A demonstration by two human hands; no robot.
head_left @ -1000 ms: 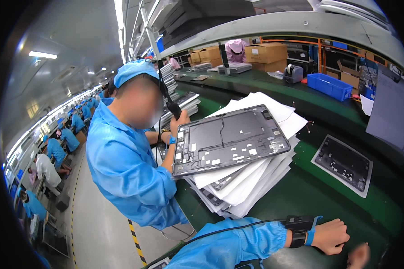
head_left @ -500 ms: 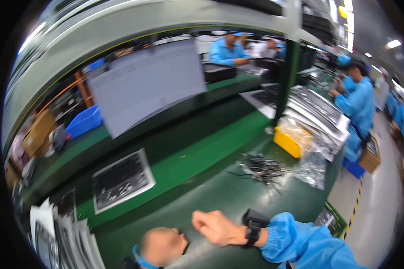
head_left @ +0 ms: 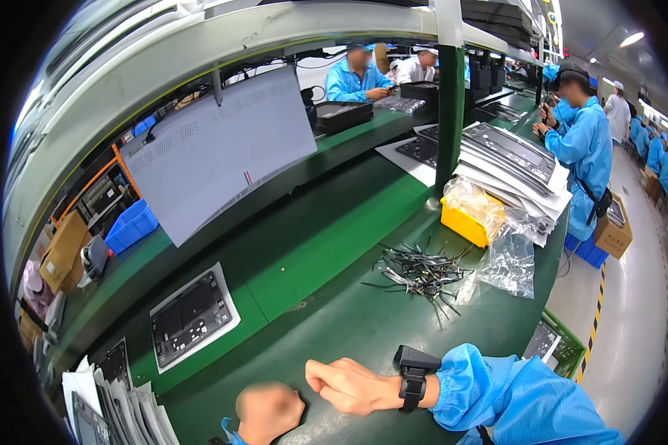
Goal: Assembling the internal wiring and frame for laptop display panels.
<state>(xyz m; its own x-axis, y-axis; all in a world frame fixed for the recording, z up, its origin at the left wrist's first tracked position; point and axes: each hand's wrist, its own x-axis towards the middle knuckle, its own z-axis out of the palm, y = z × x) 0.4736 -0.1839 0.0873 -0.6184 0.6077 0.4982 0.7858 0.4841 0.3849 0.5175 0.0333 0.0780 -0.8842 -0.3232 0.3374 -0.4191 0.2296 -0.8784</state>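
My right hand (head_left: 351, 386) is curled into a loose fist above the green worktable (head_left: 274, 356), and nothing sticks out of it. A black strap with a box-like device (head_left: 416, 371) circles that wrist, below a blue sleeve (head_left: 512, 393). Close by on the left, my left hand (head_left: 269, 412) hovers near the table's front edge; a blurred patch covers most of it and hides its fingers. A small gap separates the two hands. Farther right on the table lies a heap of thin black and silver strips (head_left: 421, 273), apart from both hands.
A black panel with small parts (head_left: 193, 315) rests on a white sheet at left. Stacked sheets (head_left: 130, 411) fill the lower left corner. A yellow bin (head_left: 464, 225), clear plastic bags (head_left: 511, 263) and piled panels (head_left: 516, 159) stand right, beside a green post (head_left: 450, 111). Co-workers (head_left: 583, 141) are beyond.
The view has shifted and become sharper. My right hand sits slightly farther left and lower in the picture, still curled. My left hand stays beside it.
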